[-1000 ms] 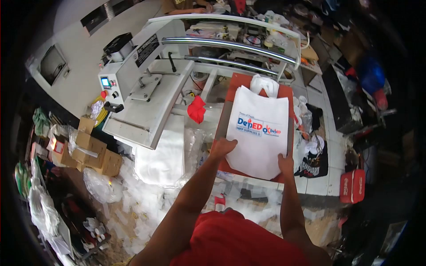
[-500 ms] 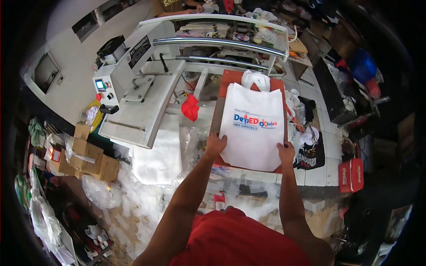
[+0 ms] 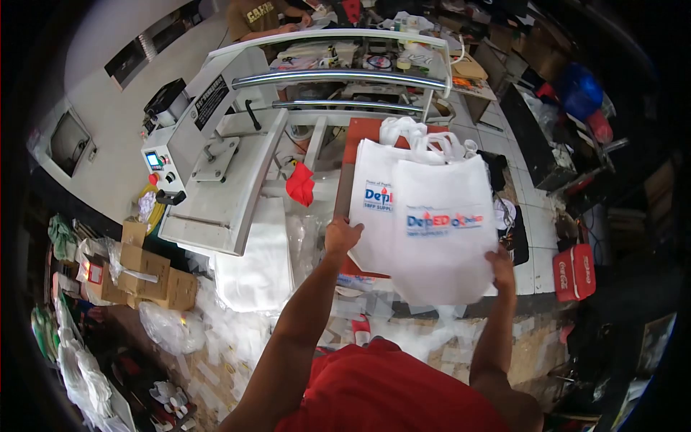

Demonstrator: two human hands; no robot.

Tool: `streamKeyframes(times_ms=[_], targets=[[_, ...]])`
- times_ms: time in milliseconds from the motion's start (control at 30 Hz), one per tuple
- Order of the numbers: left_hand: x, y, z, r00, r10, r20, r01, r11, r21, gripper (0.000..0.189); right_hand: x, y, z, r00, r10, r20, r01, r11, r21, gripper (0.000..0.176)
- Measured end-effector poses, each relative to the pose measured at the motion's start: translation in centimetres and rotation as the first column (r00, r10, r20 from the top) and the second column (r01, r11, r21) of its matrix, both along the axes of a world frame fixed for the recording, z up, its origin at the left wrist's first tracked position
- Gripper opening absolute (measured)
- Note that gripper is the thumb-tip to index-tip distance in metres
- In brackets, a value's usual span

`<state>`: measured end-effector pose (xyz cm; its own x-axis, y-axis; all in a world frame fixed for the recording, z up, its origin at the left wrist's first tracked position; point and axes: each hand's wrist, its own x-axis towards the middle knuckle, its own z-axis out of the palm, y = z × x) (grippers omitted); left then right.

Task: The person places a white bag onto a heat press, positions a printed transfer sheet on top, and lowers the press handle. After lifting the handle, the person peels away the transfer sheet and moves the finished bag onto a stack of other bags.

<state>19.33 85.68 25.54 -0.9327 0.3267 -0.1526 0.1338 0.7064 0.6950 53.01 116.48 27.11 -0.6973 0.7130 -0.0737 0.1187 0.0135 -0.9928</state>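
A white tote bag (image 3: 443, 259) with blue and red "DepED" print hangs tilted and slightly blurred from my right hand (image 3: 499, 268). That hand is closed on the bag's lower right edge. Behind and left of it, a second printed white tote bag (image 3: 369, 169) lies on the red-brown board (image 3: 344, 189), partly covered. My left hand (image 3: 342, 235) is at this lower bag's left edge, thumb over the fabric and fingers curled at the board's side. The fingertips of both hands are partly hidden.
A heat press (image 3: 216, 173) with a control panel stands left of the board, with a red cloth (image 3: 299, 184) between. White sheets (image 3: 252, 263) lie below the press. Cardboard boxes (image 3: 147, 270) sit at left, a red cooler (image 3: 574, 272) at right. Another person (image 3: 255, 18) is at the back.
The upper bag has come off the lower one and shifted right and toward me with my right hand. My left hand has stayed by the board's left edge. The view has shifted slightly.
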Motion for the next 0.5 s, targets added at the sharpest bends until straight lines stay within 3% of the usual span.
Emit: streamKeyframes(times_ms=[33, 100, 167, 233, 300, 333, 400, 467, 500], targets=[[0.0, 0.2, 0.4, 1.000, -0.002, -0.001, 0.002, 1.000, -0.001, 0.050, 2.1, 1.2, 1.3, 1.000, 0.004, 0.019, -0.008, 0.979, 0.206, 0.035], [0.1, 0.4, 1.4, 0.996, -0.023, -0.084, 0.022, 1.000, -0.010, 0.048, 6.1, 6.5, 3.7, 0.945, -0.107, 0.309, 0.035, 0.972, 0.231, 0.033], [-0.7, 1.0, 0.8, 0.995, -0.079, -0.053, 0.075, 0.995, -0.072, 0.047, 8.5, 6.4, 8.3, 0.909, -0.317, 0.269, 0.215, 0.912, 0.348, 0.034], [-1.7, 2.1, 0.9, 0.990, -0.141, -0.023, 0.137, 0.982, -0.129, 0.047, 7.9, 4.4, 14.0, 0.949, -0.295, 0.107, 0.227, 0.880, 0.416, 0.037], [-3.1, 3.7, 1.8, 0.861, -0.215, 0.462, 0.089, 0.956, 0.281, 0.050, 7.1, 3.9, 18.3, 0.941, -0.285, 0.181, 0.161, 0.851, 0.499, 0.043], [-3.8, 4.3, 2.8, 0.862, -0.221, 0.457, 0.092, 0.953, 0.288, 0.050, 6.3, 4.0, 19.6, 0.928, -0.272, 0.255, 0.083, 0.817, 0.570, 0.049], [-5.1, 4.9, 6.4, 0.839, -0.484, 0.247, 0.297, 0.790, 0.537, 0.053, 4.2, 4.8, 21.3, 0.949, -0.208, 0.236, 0.026, 0.800, 0.600, 0.049], [-5.2, 6.1, 13.5, 0.677, -0.481, 0.556, -0.075, 0.707, 0.703, 0.053, 1.9, 4.6, 23.2, 0.965, -0.138, 0.223, -0.032, 0.781, 0.624, 0.049], [-3.5, 4.5, 19.0, 0.762, -0.436, 0.478, -0.043, 0.704, 0.709, 0.055, 0.6, 3.4, 24.8, 0.956, -0.052, 0.290, -0.148, 0.766, 0.626, 0.048]])
